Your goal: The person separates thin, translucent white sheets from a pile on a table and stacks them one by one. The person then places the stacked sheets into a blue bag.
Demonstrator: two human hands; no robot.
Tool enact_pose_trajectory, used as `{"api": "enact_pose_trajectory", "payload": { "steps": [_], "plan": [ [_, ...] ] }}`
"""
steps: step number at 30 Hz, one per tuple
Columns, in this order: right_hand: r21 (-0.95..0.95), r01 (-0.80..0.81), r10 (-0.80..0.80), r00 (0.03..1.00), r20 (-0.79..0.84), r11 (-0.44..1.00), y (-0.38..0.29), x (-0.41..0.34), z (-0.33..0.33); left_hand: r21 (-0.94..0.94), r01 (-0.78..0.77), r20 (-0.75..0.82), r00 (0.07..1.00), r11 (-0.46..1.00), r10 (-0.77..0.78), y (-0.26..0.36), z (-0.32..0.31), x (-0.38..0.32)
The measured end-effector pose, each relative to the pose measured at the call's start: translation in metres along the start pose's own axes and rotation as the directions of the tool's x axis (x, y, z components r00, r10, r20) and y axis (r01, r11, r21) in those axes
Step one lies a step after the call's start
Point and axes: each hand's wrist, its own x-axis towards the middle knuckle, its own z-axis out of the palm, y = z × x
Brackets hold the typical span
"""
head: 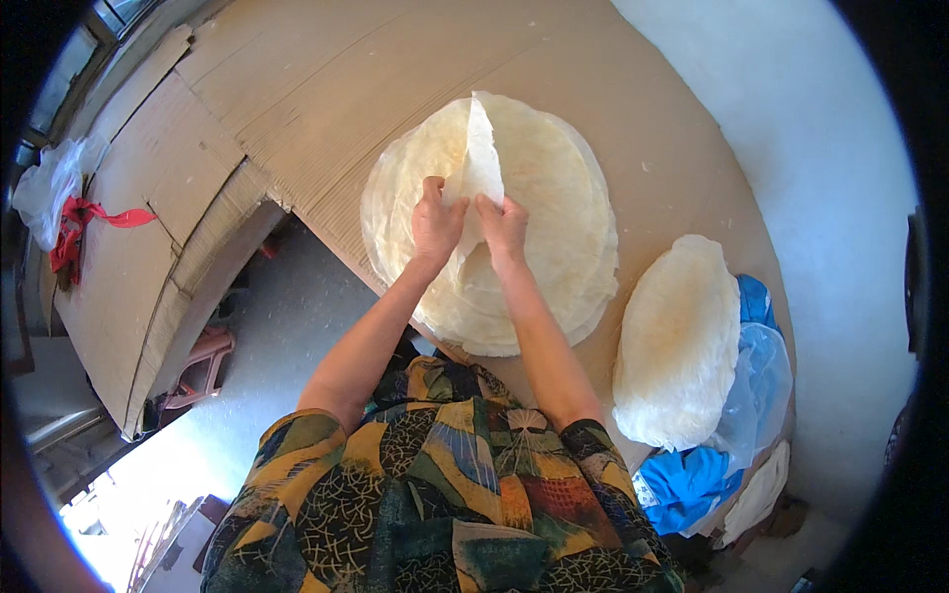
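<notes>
Before me lies a stack of large, thin, round flatbread sheets [556, 244] on a cardboard-covered table [311, 126]. One lifted edge or fold of a thin sheet [483, 159] stands up above the middle of the stack, its pale underside showing. My left hand [436, 226] pinches this sheet from its left side, thumb pointing inward. From the right, my right hand [503, 226] grips the same sheet between thumb and fingers, close to the left thumb. How far the fold runs beneath my hands is hidden.
A folded oval pile of flatbread [678, 341] is to the right, beside blue plastic bags [686, 482] and a clear bag [760, 385]. A white wall [830, 170] borders the table. Far left are a clear plastic bag [52, 185], red cloth [70, 230] and a pink stool [207, 363].
</notes>
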Motion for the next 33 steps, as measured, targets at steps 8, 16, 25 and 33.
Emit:
{"api": "enact_pose_trajectory", "payload": {
  "steps": [8,16,25,33],
  "plan": [
    [0.188,-0.052,0.102,0.959,-0.266,0.981,-0.03,0.017,-0.134,0.109,0.217,0.107,0.968,0.97,-0.229,-0.021,-0.028,0.012],
    [0.018,0.064,-0.06,0.984,-0.166,0.998,-0.043,0.004,-0.142,0.391,-0.644,0.337,0.765,0.658,0.549,0.023,0.017,-0.005],
    [-0.045,0.146,-0.151,0.879,-0.452,0.988,-0.124,-0.02,-0.328,0.478,-0.714,0.561,0.696,0.511,0.448,-0.002,0.049,-0.019],
    [-0.069,-0.179,0.038,0.532,-0.846,0.981,-0.016,-0.193,-0.6,0.191,-0.569,0.368,0.797,0.8,0.479,-0.011,0.017,-0.011]
  ]
}}
